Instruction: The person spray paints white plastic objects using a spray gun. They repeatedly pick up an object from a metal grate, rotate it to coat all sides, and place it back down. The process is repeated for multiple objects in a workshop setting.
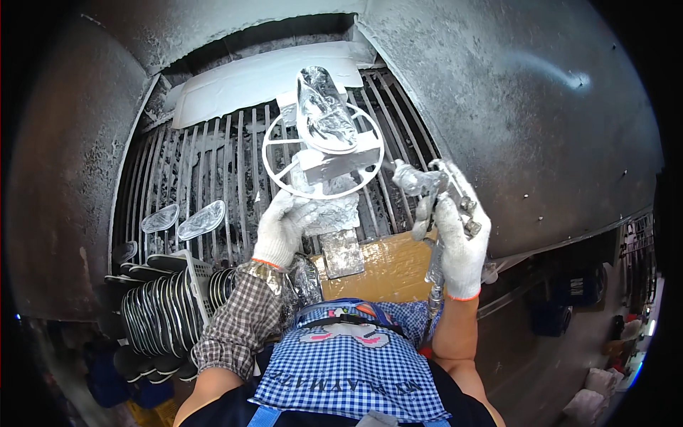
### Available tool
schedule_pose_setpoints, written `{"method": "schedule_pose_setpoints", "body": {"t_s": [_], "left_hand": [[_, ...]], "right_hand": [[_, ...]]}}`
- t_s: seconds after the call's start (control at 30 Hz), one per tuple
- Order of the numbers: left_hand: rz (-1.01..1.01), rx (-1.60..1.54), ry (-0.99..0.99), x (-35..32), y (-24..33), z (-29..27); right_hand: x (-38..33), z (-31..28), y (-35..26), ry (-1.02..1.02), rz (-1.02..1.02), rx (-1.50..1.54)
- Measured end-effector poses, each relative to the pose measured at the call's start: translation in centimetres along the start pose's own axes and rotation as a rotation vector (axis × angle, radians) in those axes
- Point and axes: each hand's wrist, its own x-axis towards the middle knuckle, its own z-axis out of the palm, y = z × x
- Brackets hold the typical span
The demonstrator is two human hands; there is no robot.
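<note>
On a white spoked turntable wheel (269,158) stands a sole-shaped piece (321,107) with a shiny silver surface, tilted upright on a silver-coated block (340,162). My left hand (279,231), in a white knit glove, is at the wheel's near left rim with its fingers drawn together against it. A silver-smeared support (343,255) comes down from beneath the wheel. To the right of the wheel, my gloved right hand (461,220) is closed round a spray gun (420,181) caked with silver paint, its front toward the wheel. A hose runs down from the gun.
Dark slats (235,164) lie under the wheel, between metal side walls (526,128). Two smaller silver soles (201,220) stand at left. Below them, many black soles with light edges (160,309) are stacked beside a white basket (199,281). A brown board (388,267) lies before me.
</note>
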Motion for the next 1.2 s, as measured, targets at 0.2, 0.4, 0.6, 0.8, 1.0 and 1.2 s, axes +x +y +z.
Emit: {"method": "schedule_pose_setpoints", "body": {"t_s": [0.2, 0.4, 0.6, 0.8, 1.0, 1.2], "left_hand": [[0.047, 0.083, -0.024, 0.1, 2.2, -0.1], [0.064, 0.085, 0.06, 0.6, 4.5, 0.2], [0.079, 0.067, 0.078, 2.0, 6.5, -1.1], [0.099, 0.058, 0.064, 3.0, 7.5, -1.3], [0.128, 0.058, 0.072, 3.8, 8.4, -1.7], [0.161, 0.081, 0.107, 4.1, 8.8, -0.8]], "right_hand": [[0.5, 0.0, 0.6, 0.032, 0.006, 0.032], [0.8, 0.9, 2.2, -0.106, 0.058, 0.074], [2.4, 1.7, 3.4, -0.158, 0.021, 0.026], [3.8, 2.1, 5.1, -0.127, -0.035, 0.04], [4.3, 2.4, 5.7, -0.078, -0.067, 0.063], [4.4, 2.1, 6.3, 0.077, -0.195, -0.017]]}}
